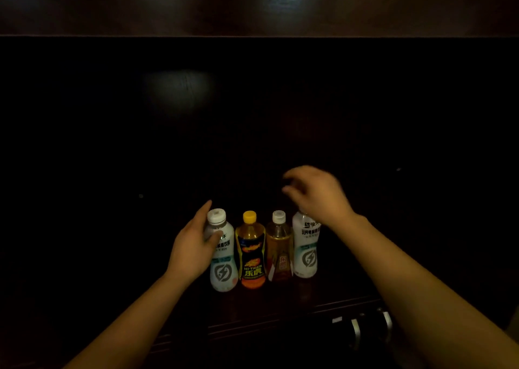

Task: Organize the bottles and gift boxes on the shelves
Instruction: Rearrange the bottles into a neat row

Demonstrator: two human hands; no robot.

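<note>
Several bottles stand upright in a row on a dark wooden shelf [280, 309]. From left: a white bottle [223, 259] with a white cap, a yellow-capped Hi-Tiger bottle [250, 252], an amber tea bottle [279, 249] with a white cap, and a second white bottle [306, 249]. My left hand [193, 246] wraps around the left white bottle's upper part. My right hand [317, 193] hovers above and behind the right white bottle, fingers curled loosely, blurred, holding nothing that I can see. It hides that bottle's cap.
The shelf recess behind the bottles is very dark. A wooden board [252, 6] spans the top. Below the shelf's front edge, at lower right, dark objects with silvery bands [365, 326] show faintly.
</note>
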